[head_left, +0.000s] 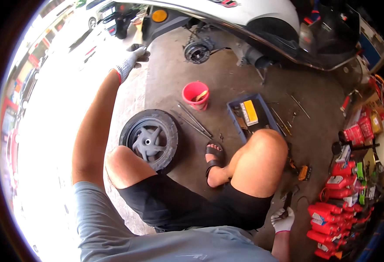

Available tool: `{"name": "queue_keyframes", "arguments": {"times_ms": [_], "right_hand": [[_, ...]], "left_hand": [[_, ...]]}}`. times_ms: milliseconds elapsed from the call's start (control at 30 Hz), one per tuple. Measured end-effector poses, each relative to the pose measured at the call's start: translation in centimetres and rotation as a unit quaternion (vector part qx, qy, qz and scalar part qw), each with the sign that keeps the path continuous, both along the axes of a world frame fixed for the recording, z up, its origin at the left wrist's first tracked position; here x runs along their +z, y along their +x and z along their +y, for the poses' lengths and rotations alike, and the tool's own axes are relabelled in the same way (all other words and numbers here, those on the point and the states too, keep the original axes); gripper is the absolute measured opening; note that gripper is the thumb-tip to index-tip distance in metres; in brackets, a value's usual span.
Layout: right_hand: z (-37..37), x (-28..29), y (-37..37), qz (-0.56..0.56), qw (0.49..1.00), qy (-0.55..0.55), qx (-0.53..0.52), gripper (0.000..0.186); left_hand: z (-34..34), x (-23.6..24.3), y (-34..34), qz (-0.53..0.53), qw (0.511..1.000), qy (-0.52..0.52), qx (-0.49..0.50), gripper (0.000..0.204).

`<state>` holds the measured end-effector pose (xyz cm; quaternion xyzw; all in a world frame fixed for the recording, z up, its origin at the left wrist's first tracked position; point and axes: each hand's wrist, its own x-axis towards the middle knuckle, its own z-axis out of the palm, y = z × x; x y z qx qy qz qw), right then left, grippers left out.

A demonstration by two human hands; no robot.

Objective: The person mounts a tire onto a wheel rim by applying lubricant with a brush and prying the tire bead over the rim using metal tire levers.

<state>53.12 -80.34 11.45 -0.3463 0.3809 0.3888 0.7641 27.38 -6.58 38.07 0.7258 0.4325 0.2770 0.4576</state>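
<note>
My left hand (132, 61), in a white knit glove with dark grey fingers, is stretched out far forward, just below the end of a white and black scooter (262, 14). Its fingers are apart and loosely bent, with nothing visible in them. Low at the right, my right hand (282, 219), gloved too, is closed round the dark handle of a tool (288, 201); its head is too unclear to name. By my left knee a wheel with a black tyre (171, 150) lies flat on the floor. The scooter's bare hub (197, 52) shows under its body.
A red bucket (195, 92) stands mid-floor beside long metal bars (194, 120). A blue tray (233, 114) holds a yellow and white box (249, 112). Thin tools (300, 106) lie to its right. Several red bottles (327, 214) crowd the right side.
</note>
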Motion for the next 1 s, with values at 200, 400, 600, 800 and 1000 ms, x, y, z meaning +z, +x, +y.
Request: {"name": "queue_keyframes", "arguments": {"times_ms": [200, 400, 600, 800, 1000], "right_hand": [[-3.6, -15.4, -1.9, -0.200, 0.914, -0.188, 0.298, 0.014], [-6.7, -17.3, 0.9, -0.060, 0.745, -0.335, 0.573, 0.023], [-4.1, -18.4, 3.7, -0.051, 0.661, -0.399, 0.634, 0.022], [1.4, -20.5, 6.6, -0.201, 0.328, -0.473, 0.793, 0.034], [16.4, -9.6, 7.4, -0.236, 0.580, -0.297, 0.721, 0.026]], "left_hand": [[-1.0, -2.4, -16.0, 0.116, 0.979, -0.028, 0.166, 0.043], [-4.1, -7.8, -27.5, 0.227, 0.954, 0.014, 0.195, 0.029], [-9.6, -13.7, -30.6, 0.308, 0.939, -0.059, 0.143, 0.025], [-10.7, -15.1, -30.5, 0.322, 0.930, -0.131, 0.118, 0.030], [-11.2, -13.4, -26.2, 0.345, 0.927, -0.128, 0.076, 0.034]]}}
